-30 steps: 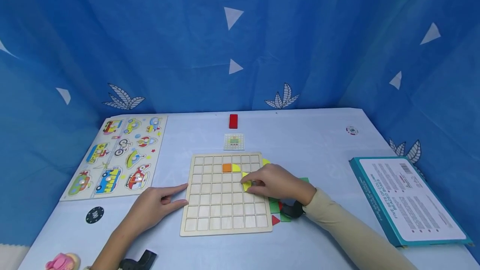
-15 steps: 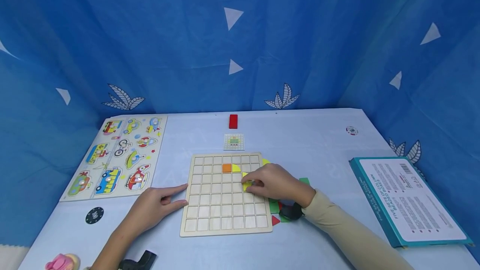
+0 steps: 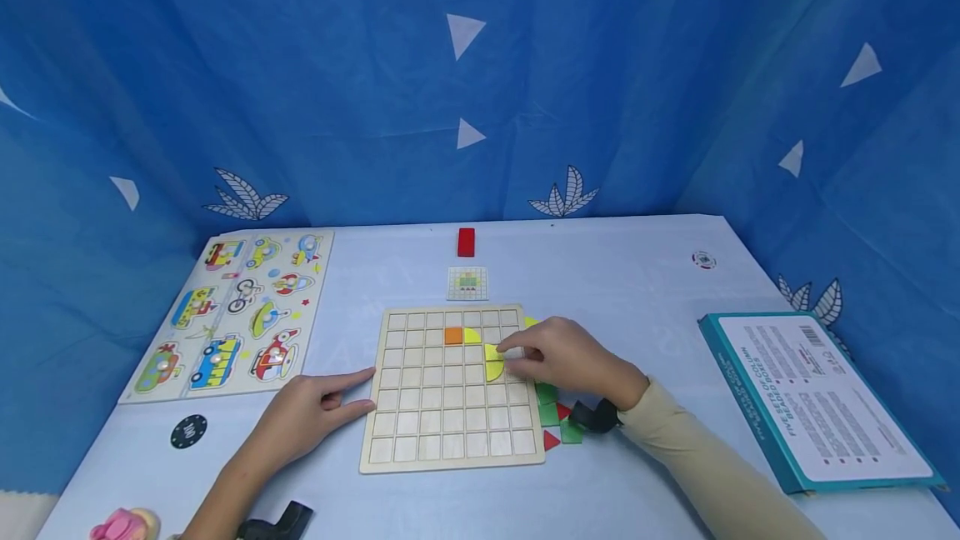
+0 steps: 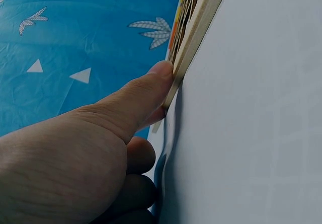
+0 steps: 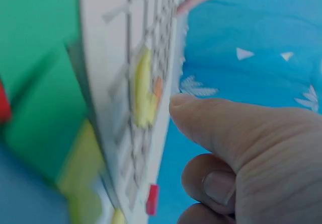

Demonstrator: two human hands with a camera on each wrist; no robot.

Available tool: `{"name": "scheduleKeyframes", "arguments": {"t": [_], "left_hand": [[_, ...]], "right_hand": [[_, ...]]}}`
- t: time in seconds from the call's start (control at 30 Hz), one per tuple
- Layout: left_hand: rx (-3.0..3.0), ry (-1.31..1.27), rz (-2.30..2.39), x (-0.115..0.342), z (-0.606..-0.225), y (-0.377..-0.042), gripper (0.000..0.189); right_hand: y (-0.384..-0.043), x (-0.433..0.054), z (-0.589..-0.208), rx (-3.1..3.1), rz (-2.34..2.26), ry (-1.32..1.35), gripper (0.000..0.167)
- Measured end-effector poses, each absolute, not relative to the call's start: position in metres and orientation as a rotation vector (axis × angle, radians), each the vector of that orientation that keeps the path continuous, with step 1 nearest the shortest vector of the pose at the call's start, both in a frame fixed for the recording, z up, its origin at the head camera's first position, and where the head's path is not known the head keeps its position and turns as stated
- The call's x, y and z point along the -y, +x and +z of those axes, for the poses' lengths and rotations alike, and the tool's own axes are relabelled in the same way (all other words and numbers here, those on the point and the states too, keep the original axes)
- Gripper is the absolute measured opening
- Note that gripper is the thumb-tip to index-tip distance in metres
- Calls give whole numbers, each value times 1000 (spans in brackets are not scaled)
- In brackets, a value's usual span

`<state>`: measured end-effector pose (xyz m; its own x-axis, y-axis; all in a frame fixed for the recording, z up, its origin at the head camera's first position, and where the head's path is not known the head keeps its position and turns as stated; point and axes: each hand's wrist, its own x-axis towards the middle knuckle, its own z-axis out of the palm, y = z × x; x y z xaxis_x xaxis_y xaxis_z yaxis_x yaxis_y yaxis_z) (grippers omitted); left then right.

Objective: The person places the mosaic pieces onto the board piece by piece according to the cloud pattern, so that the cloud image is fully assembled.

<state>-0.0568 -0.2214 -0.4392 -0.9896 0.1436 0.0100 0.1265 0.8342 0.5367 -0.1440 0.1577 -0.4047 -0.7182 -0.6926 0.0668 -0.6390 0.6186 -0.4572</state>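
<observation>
A wooden grid board lies mid-table. My left hand is at its left edge, index finger and thumb touching the rim; in the left wrist view the thumb presses the board's side. On the grid, an orange square sits beside a yellow quarter circle. Lower right of them, two yellow quarter circles stack into a half-disc shape. My right hand is just right of these, index and thumb apart with nothing between them. Its thumb shows in the right wrist view.
Green squares and red triangles lie along the board's right side. Behind the board are a small pattern card and a red block. A vehicle puzzle lies left, a teal box right, a black chip front left.
My right hand has let go of the yellow piece and drawn back to the right, uncovering the yellow half-disc shape and more green pieces. The left hand has stayed at the board's edge.
</observation>
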Motion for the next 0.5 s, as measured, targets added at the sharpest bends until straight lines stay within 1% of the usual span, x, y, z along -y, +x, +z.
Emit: {"name": "scheduleKeyframes", "arguments": {"t": [0.27, 0.5], "left_hand": [[-2971, 212, 862, 221, -441, -57, 53], [-2973, 202, 867, 221, -440, -58, 53]], "right_hand": [[-141, -191, -391, -2866, -714, -922, 30], [-131, -219, -400, -2873, -720, -874, 27]]}}
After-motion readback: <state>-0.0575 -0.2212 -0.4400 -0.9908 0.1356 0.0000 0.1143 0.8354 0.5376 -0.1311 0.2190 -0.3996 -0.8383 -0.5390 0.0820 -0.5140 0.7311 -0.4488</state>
